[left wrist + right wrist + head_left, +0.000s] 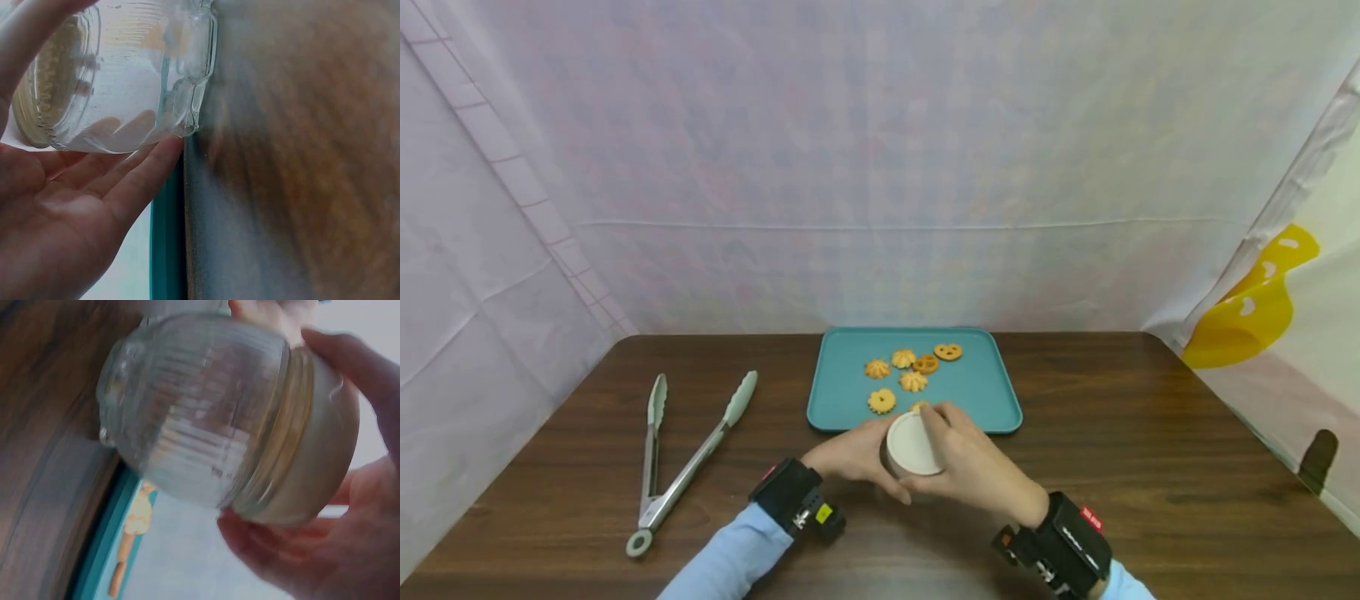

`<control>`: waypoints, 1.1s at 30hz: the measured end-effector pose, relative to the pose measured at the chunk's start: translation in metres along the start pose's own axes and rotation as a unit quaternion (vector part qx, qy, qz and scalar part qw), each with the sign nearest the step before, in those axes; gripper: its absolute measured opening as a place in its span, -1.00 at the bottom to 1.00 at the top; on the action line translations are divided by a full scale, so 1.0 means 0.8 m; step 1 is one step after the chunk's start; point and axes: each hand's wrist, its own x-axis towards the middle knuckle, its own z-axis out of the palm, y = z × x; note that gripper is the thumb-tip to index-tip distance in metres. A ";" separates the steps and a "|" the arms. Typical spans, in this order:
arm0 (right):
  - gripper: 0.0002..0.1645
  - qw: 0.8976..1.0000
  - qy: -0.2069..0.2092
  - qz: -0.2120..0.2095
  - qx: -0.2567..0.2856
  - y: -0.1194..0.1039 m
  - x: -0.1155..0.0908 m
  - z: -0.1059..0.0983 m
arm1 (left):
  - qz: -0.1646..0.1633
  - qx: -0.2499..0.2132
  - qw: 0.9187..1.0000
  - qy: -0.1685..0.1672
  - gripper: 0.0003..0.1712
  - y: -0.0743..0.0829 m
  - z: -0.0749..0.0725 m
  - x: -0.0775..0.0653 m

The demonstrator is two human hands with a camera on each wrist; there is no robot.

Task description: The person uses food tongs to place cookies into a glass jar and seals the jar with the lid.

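Note:
A clear glass jar (194, 406) with a white lid (912, 444) is between my two hands, just in front of the tray. My left hand (853, 454) curls round the side of the jar, thumb on one side and fingers on the other. From above, my right hand (966, 462) grips the lid by its rim. No contents show through the ribbed glass in the left wrist view. The jar's base is close to the wooden tabletop; whether it touches, I cannot tell. Part of the lid is hidden under the right hand.
Behind the hands lies a teal tray (842, 358) bearing several flower-shaped cookies (882, 401) and pretzels (948, 352). Spread metal tongs (688, 471) with pale tips lie on the left of the brown table (1097, 417). White cloth hangs behind, with a yellow shape at right.

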 end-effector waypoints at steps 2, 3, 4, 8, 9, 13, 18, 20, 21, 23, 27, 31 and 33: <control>0.01 0.999 -0.025 -0.003 0.030 0.006 0.001 -0.004 | 0.003 0.001 1.000 0.000 0.05 0.000 0.000 0.000; 0.01 0.998 -0.036 -0.004 0.045 0.008 0.001 -0.005 | 0.003 0.001 1.000 0.000 0.06 0.001 0.000 0.000; 0.01 0.997 -0.048 -0.004 0.059 0.011 0.002 -0.007 | 0.003 0.002 1.000 0.000 0.06 0.001 -0.001 0.000; 0.01 0.991 -0.083 0.002 0.107 0.018 0.003 -0.010 | 0.005 0.008 1.000 0.001 0.07 0.001 -0.002 0.000; 0.01 0.990 -0.087 0.001 0.114 0.019 0.004 -0.011 | 0.004 0.009 1.000 0.002 0.07 0.001 -0.001 0.000; 0.04 0.990 -0.080 0.011 0.113 0.017 0.003 -0.008 | 0.001 0.008 1.000 0.002 0.05 0.000 -0.001 0.000; 0.16 0.999 -0.006 0.039 0.034 0.004 0.000 0.000 | -0.004 0.007 1.000 0.002 0.00 0.000 0.000 0.000; 0.20 0.999 0.033 0.039 -0.007 -0.003 -0.001 0.004 | -0.004 0.005 1.000 0.000 0.01 0.001 0.000 -0.001; 0.20 0.998 0.050 0.036 -0.026 -0.006 -0.002 0.006 | -0.004 0.005 1.000 -0.001 0.02 0.001 0.000 0.000; 0.18 0.995 0.079 0.028 -0.060 -0.011 -0.003 0.009 | -0.002 0.005 1.000 -0.001 0.02 0.001 0.000 0.000; 0.10 0.992 0.095 0.026 -0.084 -0.018 -0.006 0.015 | -0.002 -0.004 1.000 0.001 0.03 0.000 0.001 0.000; 0.07 0.994 0.079 0.029 -0.076 -0.017 -0.007 0.016 | -0.006 -0.005 1.000 0.004 0.05 0.000 0.002 0.000; 0.08 0.995 0.070 0.025 -0.066 -0.014 -0.006 0.015 | -0.010 -0.003 1.000 0.005 0.07 0.000 0.002 0.000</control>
